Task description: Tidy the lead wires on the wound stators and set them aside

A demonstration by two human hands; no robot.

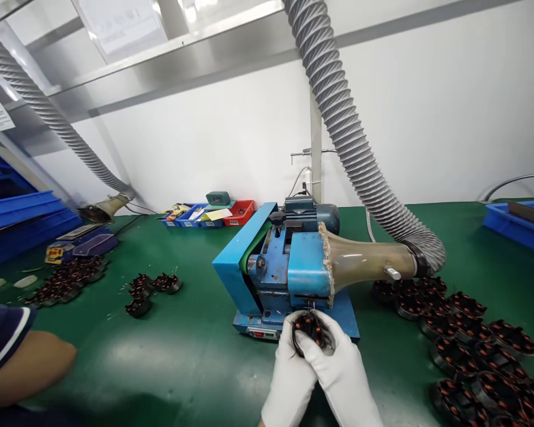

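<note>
Both of my hands wear white gloves and close around one motor stator [308, 328], a dark ring with copper windings. My left hand [290, 362] grips its left side. From the right, my right hand [333, 356] holds it, with the thumb laid across the front. Thin wire ends rise from the stator toward the slot at the lower front of a blue belt-driven machine [310, 261]. Whether the wires touch anything inside is hidden.
Many stators [467, 332] lie at the right, with smaller groups [151, 287] at the left. A grey hose [351, 124] joins the machine's funnel [369, 258]. A co-worker's arm [35, 362] reaches in at left. Bins [240, 212] stand behind.
</note>
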